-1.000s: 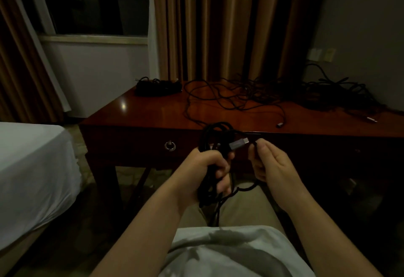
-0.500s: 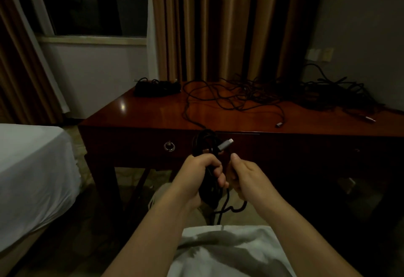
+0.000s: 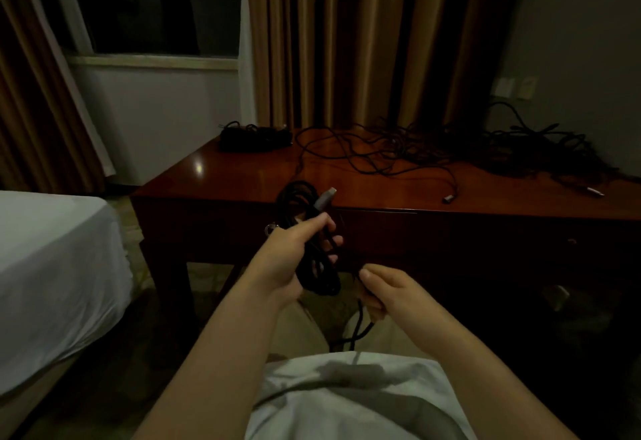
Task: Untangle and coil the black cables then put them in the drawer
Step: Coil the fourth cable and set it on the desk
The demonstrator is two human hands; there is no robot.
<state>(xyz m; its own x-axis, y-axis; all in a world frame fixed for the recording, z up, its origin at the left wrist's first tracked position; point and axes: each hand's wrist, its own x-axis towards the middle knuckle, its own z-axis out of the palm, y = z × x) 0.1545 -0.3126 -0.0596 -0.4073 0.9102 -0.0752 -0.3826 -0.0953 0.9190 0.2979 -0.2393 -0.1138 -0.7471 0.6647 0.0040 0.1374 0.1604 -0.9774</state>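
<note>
the coiled black cable hangs in front of the desk, bunched in loops that run from above the fingers down past the palm, with its grey plug sticking up and tilted to the right at the top of the bundle. the left hand is curled round the coil, thumb lying along the top and fingertips wrapped over the strands. the right hand, just beside and lower, pinches the loose tail of the same cable, which drops below the fingers toward the lap. the closed drawer sits in the desk front behind the hands, and a round knob shows just left of the left hand. on the desk lie more tangled cables spread across the back and right, and a dark bundle at the far left corner. a bed with a white sheet stands to the left, curtains behind.
</note>
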